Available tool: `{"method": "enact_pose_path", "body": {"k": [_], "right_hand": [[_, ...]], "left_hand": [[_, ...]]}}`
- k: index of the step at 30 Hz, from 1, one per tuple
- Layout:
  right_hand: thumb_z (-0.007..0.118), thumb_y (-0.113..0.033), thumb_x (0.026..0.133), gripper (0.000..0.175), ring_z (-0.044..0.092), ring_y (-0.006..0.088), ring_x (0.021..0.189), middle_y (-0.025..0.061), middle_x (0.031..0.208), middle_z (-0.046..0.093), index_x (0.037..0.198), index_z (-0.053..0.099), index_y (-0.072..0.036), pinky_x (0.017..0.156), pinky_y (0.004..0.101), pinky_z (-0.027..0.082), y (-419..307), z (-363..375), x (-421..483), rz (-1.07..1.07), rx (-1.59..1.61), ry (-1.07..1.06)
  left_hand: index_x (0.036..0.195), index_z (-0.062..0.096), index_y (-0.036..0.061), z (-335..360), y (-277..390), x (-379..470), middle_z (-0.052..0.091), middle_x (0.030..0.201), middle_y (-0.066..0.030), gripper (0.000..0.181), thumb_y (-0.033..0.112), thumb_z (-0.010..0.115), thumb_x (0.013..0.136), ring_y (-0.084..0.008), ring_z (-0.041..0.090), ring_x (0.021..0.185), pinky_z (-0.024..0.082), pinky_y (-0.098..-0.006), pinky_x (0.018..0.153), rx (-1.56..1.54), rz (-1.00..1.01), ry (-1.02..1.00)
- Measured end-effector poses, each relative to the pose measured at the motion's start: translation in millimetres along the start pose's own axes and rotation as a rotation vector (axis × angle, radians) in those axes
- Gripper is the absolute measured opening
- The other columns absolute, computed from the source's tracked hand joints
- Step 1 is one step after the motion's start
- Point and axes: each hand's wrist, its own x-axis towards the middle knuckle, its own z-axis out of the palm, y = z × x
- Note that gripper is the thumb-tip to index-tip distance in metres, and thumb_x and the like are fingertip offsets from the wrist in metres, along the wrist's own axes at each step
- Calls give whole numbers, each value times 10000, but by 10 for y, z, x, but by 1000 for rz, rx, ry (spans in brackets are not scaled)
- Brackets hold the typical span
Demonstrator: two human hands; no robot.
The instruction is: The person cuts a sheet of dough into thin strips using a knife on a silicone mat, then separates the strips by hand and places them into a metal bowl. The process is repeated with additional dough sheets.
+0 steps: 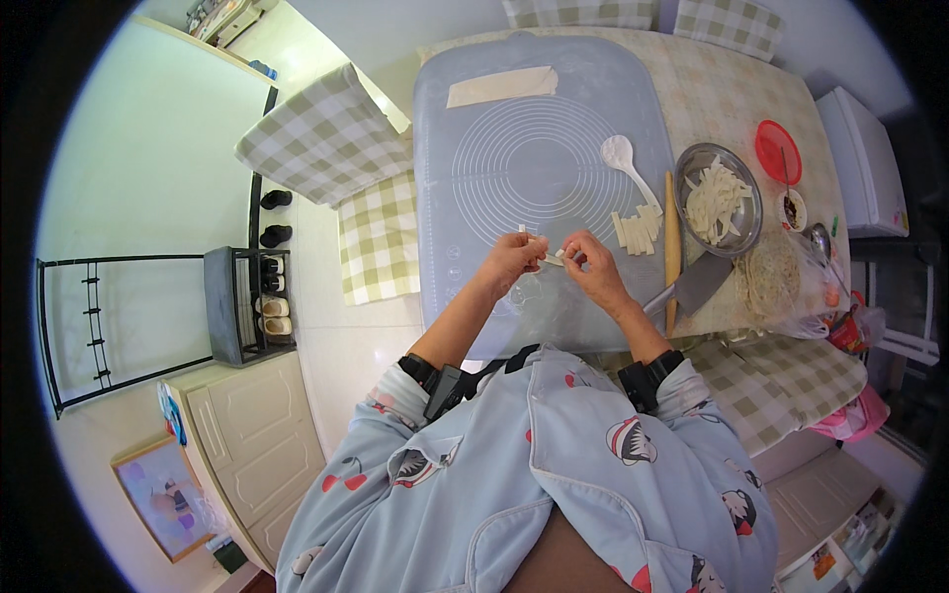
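Over the lower part of a grey silicone pastry mat (pixel 445 185), my left hand (pixel 513 256) pinches a narrow strip of pale dough (pixel 553 260). One end of dough pokes up past its fingers. Close beside it, my right hand (pixel 593 268) has thumb and forefinger closed on the strip's other side; the fingers partly hide the dough. Short cut dough strips (pixel 636 231) lie in a row to the right. A flat dough sheet (pixel 504 86) rests at the mat's far end. A white spoon (pixel 618 154) with flour in its bowl lies above the cut strips.
A wooden rolling pin (pixel 672 244) lies along the mat's right edge, its lower end by a cleaver (pixel 703 283). Beyond stand a metal bowl (pixel 755 222) of dough pieces, a red plastic basket (pixel 778 152) and a small bowl (pixel 793 211). Flatbreads (pixel 769 278) sit in clear plastic.
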Motion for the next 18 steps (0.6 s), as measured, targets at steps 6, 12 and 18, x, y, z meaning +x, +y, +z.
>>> {"method": "enact_pose_path", "body": {"k": [6,12,18], "right_hand": [[628,61,773,175,580,168,732,46,930,566,856,507,-34,574,280,490,21,37,34,-57,-39,-10],[621,62,770,176,576,179,717,47,925,567,858,509,-43,581,291,490,7,25,52,-73,-80,-5],[621,60,767,181,578,196,711,58,924,565,860,502,-39,582,299,492,-11,44,61,-97,-91,-2]], "left_hand": [[903,624,53,77,-29,18,605,799,-20,159,206,668,902,-109,571,727,482,-256,682,-4,-72,-70],[908,626,49,76,-67,27,603,805,-28,164,209,665,910,-120,576,729,485,-262,673,-109,-82,-51],[908,624,48,63,-94,36,597,796,-28,150,195,645,925,-120,569,714,485,-271,675,-132,-82,-54]]}}
